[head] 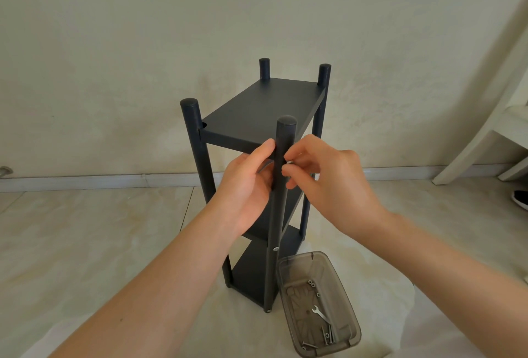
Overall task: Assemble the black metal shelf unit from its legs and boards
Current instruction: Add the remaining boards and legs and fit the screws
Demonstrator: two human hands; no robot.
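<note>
While the black shelf unit (251, 277) stands upright on the pale tiled floor (85, 243), its four legs (194, 118) rise past the top board (257, 106). The left hand (245, 186) grips the nearest leg (285, 135) just under that board, thumb lying up along the tube. The right hand (323, 177) pinches a small silvery fastener (289, 162) against the same leg from the other side. Just beside the unit's foot lies a smoky plastic tray (350, 315) holding a small wrench (320, 313), a few screws (328, 336) and nuts (311, 283).
</note>
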